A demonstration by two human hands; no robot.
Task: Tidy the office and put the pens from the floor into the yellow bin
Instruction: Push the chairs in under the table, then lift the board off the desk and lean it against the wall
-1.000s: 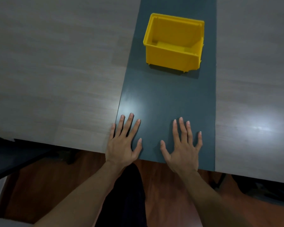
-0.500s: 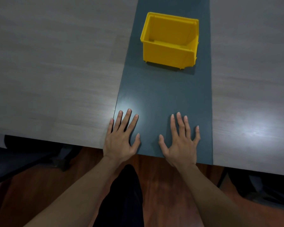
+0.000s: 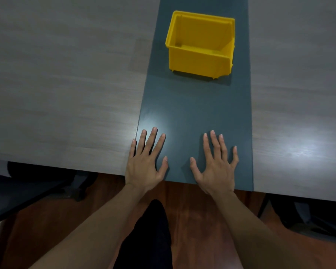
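A yellow bin (image 3: pixel 199 61) stands on the dark grey centre strip of the table (image 3: pixel 194 113), towards the far end; its inside looks bare. My left hand (image 3: pixel 145 164) lies flat, palm down, at the strip's near left edge, fingers spread. My right hand (image 3: pixel 215 166) lies flat beside it on the strip, fingers spread too. Both hands hold nothing and are well short of the bin. No pens show in this view.
Light wood-grain tabletop (image 3: pixel 56 84) extends to both sides of the strip. Below the table's near edge is reddish wooden floor (image 3: pixel 190 208). Dark chair parts sit under the table at left (image 3: pixel 37 187) and right (image 3: pixel 308 216). My dark trouser leg (image 3: pixel 149 235) is between my arms.
The hands stay flat on the table. The view has shifted slightly, so the bin and hands sit a little differently in frame.
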